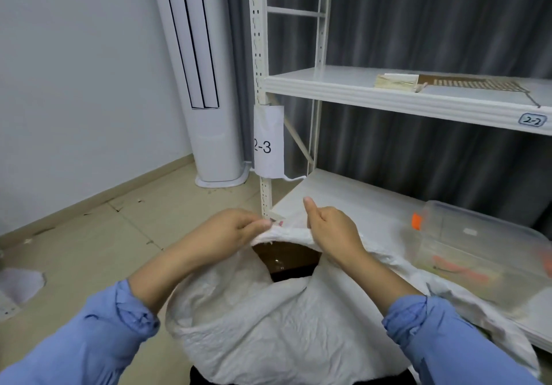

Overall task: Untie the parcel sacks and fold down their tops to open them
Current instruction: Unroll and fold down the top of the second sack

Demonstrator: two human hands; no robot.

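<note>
The left hand (239, 230) is clenched on the far rim of the white woven plastic parcel sack (268, 325), fingers and thumb pinching the bunched edge. Just beside it, the right hand (331, 233) grasps the same rim with its fingers curled over the fabric and its thumb sticking up. Both hands sit at the back of the sack's mouth, close together.

The sack stands on the floor in front of the person, its right side leaning against the low shelf of the white metal rack (418, 97). No tie shows on it, and its mouth gapes enough to reveal a brown taped cardboard box (286, 260) inside, so the untying looks done here. The top seems only partly turned down: the near side slumps low, while the far rim is yet to be folded.

On the low shelf, beside the sack, rests a clear plastic tub (478, 244). No other sack is in view.
</note>
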